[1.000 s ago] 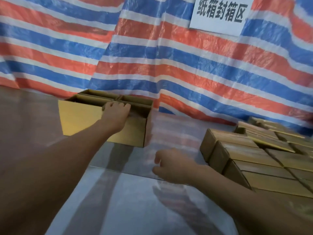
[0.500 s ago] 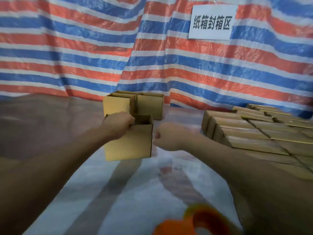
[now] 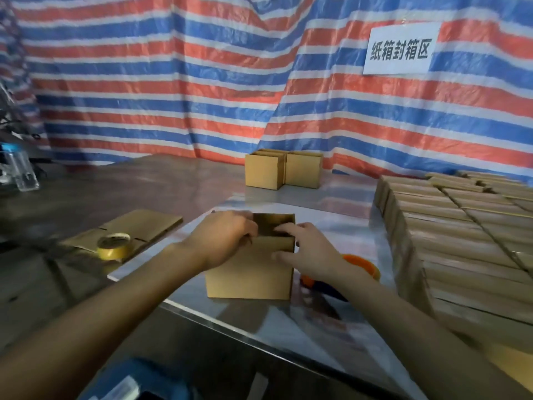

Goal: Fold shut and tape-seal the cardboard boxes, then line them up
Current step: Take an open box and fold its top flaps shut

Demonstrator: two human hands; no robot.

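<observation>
An open cardboard box (image 3: 251, 274) stands on the glossy table in front of me. My left hand (image 3: 227, 238) grips its top left edge, with the fingers curled over the rim into the opening. The fingers of my right hand (image 3: 313, 251) lie fairly straight on the near flap at the box's top right, and the thumb rests on the front face. An orange tape dispenser (image 3: 364, 265) lies just behind my right hand, partly hidden by it. Two more boxes (image 3: 264, 171) stand side by side at the back of the table.
A yellow tape roll (image 3: 114, 245) sits on a flat cardboard blank (image 3: 150, 223) to the left. A large stack of flattened boxes (image 3: 461, 226) fills the right side. A clear bottle (image 3: 21, 171) stands far left. A striped tarp with a white sign (image 3: 401, 49) hangs behind.
The box has come nearer to me, away from the two at the back. My right hand went from a fist beside the box to lying on its near flap.
</observation>
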